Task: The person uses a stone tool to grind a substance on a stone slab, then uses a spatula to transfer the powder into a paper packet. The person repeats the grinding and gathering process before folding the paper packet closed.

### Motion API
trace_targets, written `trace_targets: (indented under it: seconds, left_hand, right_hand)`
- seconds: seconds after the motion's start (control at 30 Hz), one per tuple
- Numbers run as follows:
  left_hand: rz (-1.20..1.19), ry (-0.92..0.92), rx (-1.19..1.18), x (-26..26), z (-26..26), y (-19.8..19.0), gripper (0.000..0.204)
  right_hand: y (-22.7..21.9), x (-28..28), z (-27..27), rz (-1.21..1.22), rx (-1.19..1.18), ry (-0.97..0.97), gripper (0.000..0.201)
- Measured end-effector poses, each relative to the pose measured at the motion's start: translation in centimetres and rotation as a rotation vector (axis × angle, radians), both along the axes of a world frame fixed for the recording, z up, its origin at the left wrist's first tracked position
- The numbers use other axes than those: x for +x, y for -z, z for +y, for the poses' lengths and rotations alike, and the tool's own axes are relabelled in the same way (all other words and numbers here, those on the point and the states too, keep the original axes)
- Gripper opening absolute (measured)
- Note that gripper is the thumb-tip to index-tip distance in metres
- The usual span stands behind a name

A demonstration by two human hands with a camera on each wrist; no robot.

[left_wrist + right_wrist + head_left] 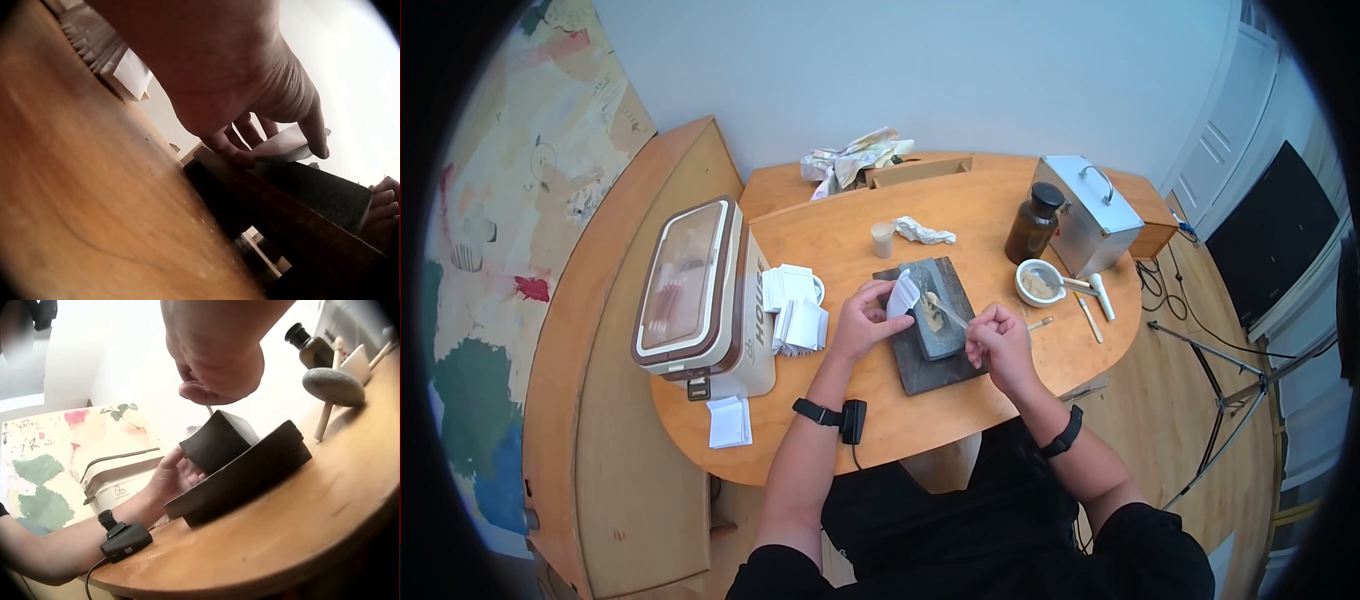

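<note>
A grey stone block point(941, 310) lies on a wider dark slab point(920, 372) on the table, with tan powder point(933, 313) on its top. My left hand point(864, 318) holds a folded white paper point(903, 294) between thumb and fingers at the block's left edge; the left wrist view shows the paper point(284, 144) under the thumb. At the block's right side my right hand point(1000, 345) pinches a thin pale tool point(953, 317), its tip over the powder. In the right wrist view, curled fingers of the right hand point(215, 369) are above the block point(219, 442), most of the tool hidden.
Left stand a cream case point(705, 300) and stacked white papers point(800, 318). Behind the slab are a small cup point(883, 239) and crumpled tissue point(925, 231). To the right are a mortar point(1040, 283), brown bottle point(1034, 226), metal box point(1090, 215) and a white pestle point(1103, 296).
</note>
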State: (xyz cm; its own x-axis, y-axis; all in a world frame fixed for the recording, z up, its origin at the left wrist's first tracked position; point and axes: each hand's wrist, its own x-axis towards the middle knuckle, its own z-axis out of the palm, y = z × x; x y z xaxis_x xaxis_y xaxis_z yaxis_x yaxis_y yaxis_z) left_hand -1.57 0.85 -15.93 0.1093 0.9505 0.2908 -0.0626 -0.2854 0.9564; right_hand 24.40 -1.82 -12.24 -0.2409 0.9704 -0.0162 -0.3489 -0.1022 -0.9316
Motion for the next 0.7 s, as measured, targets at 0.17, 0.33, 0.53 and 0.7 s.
trace_targets:
  seconds: [0.17,0.33,0.53,0.7]
  left_hand:
    - [0.017,-0.009,0.041,-0.1,0.2,0.4,0.060]
    - [-0.025,-0.008,0.050,0.0,0.3,0.4,0.060]
    - [-0.006,-0.018,0.042,0.0,0.2,0.5,0.059]
    - [-0.013,-0.014,0.044,0.0,0.2,0.5,0.058]
  right_hand:
    - [-1.5,-1.2,0.7,-0.110,0.145,-0.008,0.007]
    - [-1.5,-2.0,1.1,-0.434,0.481,0.010,0.006]
    - [-2.5,-1.4,0.0,-0.647,0.605,0.086,0.009]
    - [-2.3,0.3,0.1,-0.680,0.618,0.141,0.009]
